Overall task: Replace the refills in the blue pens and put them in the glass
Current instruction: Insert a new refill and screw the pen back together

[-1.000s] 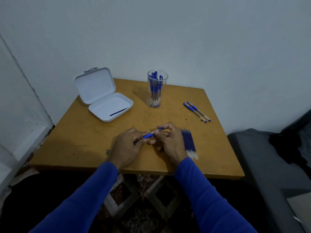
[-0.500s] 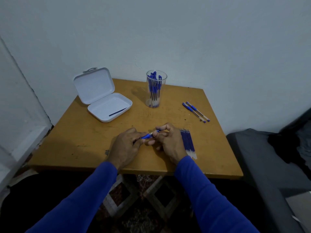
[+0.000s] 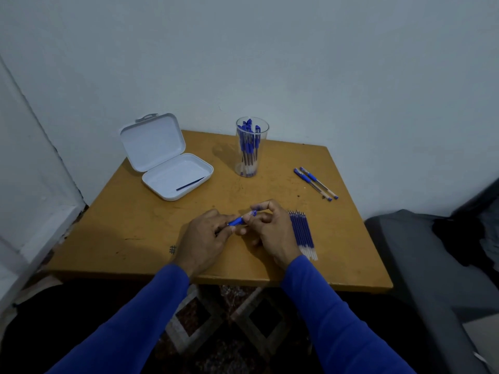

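A square wooden table is being shown against a pale wall, with the edge of a grey seat being seen at the right. Two blue sleeves are being extended over the near edge of the table. A white hinged case is being kept open at the far left of the tabletop, and a single dark blue refill is lying in its tray. A clear glass is standing upright at the far middle, and several blue pens are being held inside it. Two further pens are lying side by side at the far right, well apart from the glass. A row of blue refills is lying just beside the right hand, on its outer side. Near the table centre, the blue pen being worked on is being grasped at its rear part by the curled fingers of the left hand. Its clear tip end is being pinched between the thumb and forefinger of the right hand. Whether the tip section is being turned cannot be told.
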Tool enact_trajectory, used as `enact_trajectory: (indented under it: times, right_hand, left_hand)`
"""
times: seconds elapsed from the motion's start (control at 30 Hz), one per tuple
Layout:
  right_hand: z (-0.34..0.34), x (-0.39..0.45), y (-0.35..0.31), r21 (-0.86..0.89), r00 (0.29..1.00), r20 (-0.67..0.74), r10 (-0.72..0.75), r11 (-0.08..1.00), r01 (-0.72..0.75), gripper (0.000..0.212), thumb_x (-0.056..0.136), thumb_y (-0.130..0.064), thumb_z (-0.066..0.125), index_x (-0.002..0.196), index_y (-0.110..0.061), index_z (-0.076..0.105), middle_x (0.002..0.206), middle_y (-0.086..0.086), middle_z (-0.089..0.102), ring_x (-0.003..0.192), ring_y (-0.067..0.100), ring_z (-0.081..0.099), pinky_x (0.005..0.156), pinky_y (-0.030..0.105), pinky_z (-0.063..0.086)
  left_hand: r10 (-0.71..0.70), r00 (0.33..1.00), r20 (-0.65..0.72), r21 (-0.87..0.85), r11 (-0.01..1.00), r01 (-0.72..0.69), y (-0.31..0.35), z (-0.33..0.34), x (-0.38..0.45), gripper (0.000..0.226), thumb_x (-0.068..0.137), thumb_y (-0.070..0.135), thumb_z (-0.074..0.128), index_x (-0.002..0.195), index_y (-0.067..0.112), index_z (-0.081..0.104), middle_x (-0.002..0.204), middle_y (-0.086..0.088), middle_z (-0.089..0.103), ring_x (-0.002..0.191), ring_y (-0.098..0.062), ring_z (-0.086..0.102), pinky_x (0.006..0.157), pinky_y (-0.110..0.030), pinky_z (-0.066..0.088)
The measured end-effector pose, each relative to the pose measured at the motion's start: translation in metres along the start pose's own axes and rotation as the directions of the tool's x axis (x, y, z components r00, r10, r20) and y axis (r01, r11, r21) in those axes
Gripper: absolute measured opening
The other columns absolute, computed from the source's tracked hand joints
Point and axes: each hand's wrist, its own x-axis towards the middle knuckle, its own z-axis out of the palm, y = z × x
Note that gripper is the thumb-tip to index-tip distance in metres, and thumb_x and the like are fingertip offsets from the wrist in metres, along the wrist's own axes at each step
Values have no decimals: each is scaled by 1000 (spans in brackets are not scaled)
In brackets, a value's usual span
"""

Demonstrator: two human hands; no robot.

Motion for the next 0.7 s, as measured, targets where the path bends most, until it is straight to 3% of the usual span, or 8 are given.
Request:
enact_trajectory:
  times: [0.13, 0.3, 0.4, 0.5, 0.6, 0.7]
  right_hand:
    - [-1, 10, -8, -5, 999, -46, -25, 1000, 25, 18, 97, -12, 67, 111, -18, 58, 86, 11, 76, 73, 17, 74, 54, 27, 56]
    - [-7, 37, -31, -216, 959, -163, -231, 957, 193, 20, 98, -15, 66, 111, -29, 59, 86, -1, 71, 80, 10, 73, 61, 31, 61]
    - [-16, 52, -54, -364, 891, -194, -410, 874, 322, 25, 99, -15, 64, 119, -29, 62, 85, -13, 66, 82, 1, 66, 69, 16, 56]
    - [-26, 68, -79, -477, 797, -194, -572, 765, 433, 25, 99, -13, 61, 122, -25, 63, 89, -10, 66, 84, 3, 64, 69, 6, 45]
    - [-36, 90, -104, -528, 717, -194, -670, 687, 499, 27, 100, -12, 61, 124, -22, 63, 91, -6, 66, 84, 8, 64, 71, 7, 45]
    - [-42, 109, -129, -507, 658, -218, -721, 660, 555, 29, 99, -10, 60, 125, -22, 63, 94, -4, 65, 86, 11, 64, 78, 21, 53]
  left_hand:
    - [22, 1000, 9, 10, 1000, -22, 2, -1, 4, 37, 95, 35, 65, 132, 29, 65, 90, 17, 57, 82, -3, 55, 68, -14, 39]
    - [64, 996, 59, 61, 996, -67, 4, -4, 34, 40, 96, 42, 60, 133, 28, 61, 94, 12, 58, 91, -8, 51, 79, -30, 47]
    - [70, 993, 99, 116, 990, -82, 3, 2, 57, 38, 99, 43, 56, 134, 29, 59, 109, 11, 60, 104, -9, 49, 92, -35, 47]
    - [68, 986, 150, 179, 979, -94, 2, 11, 83, 42, 99, 46, 54, 138, 29, 55, 127, 11, 56, 116, -9, 46, 101, -33, 45]
    - [38, 978, 204, 246, 965, -88, -2, 22, 106, 50, 98, 54, 50, 141, 27, 53, 138, 9, 48, 126, -12, 42, 108, -34, 42]
    - [21, 971, 239, 309, 946, -96, -7, 31, 120, 55, 98, 59, 46, 144, 29, 50, 149, 8, 40, 136, -15, 37, 116, -37, 36]
